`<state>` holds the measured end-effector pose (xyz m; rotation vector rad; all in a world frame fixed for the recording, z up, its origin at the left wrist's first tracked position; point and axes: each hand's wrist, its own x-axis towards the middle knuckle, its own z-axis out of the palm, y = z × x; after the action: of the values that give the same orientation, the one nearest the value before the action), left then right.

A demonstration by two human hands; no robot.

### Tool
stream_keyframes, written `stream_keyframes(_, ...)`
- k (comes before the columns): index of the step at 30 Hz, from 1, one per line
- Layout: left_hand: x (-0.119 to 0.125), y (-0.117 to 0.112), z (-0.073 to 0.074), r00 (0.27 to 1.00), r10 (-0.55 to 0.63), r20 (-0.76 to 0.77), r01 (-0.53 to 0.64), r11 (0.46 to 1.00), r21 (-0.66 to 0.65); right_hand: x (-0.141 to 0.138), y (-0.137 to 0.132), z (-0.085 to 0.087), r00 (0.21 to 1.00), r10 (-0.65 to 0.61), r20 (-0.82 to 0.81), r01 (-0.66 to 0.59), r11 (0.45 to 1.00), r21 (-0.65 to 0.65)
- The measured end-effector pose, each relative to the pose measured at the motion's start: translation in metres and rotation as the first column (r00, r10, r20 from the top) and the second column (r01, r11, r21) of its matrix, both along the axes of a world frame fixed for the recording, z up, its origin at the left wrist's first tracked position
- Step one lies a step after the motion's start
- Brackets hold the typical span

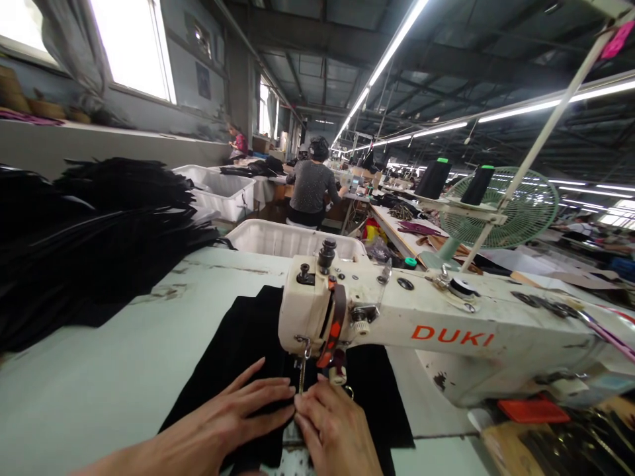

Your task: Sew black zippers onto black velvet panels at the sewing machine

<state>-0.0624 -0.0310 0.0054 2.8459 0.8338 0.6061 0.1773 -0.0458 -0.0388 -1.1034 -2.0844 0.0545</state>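
A white DUKI sewing machine (pixel 446 330) stands on the pale table (pixel 89 383), its head and needle (pixel 302 370) over a black fabric piece (pixel 243 344). My left hand (pixel 238 413) lies flat on the black fabric just left of the needle, fingers stretched out. Right of the needle, my right hand (pixel 332 430) rests on the same fabric with its fingers curled and pressed down at the presser foot. Both hands almost touch each other in front of the needle.
A tall stack of black fabric pieces (pixel 94 231) fills the table's left. White plastic bins (pixel 278 238) stand behind the machine. A green fan (pixel 501 211) and black thread cones (pixel 434 178) are at right. Another person (pixel 311 188) sits at a machine ahead.
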Motion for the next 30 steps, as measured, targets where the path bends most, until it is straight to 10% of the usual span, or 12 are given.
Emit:
stream_keyframes(9,0.019,0.015,0.015,0.990,-0.047,-0.136,0.047,0.999,-0.006,0.003,0.004,0.014,0.997,-0.068,0.044,0.075,0.980,-0.183)
stream_keyframes(20,0.038,0.014,-0.019,0.979,0.182,0.094,-0.169,0.977,-0.130,-0.004,0.011,0.033,0.979,-0.200,0.044,0.203,0.919,-0.337)
stream_keyframes(30,0.033,0.019,-0.030,0.969,0.148,0.198,-0.134,0.988,-0.080,-0.006,0.014,0.031,0.968,-0.248,0.040,0.246,0.909,-0.336)
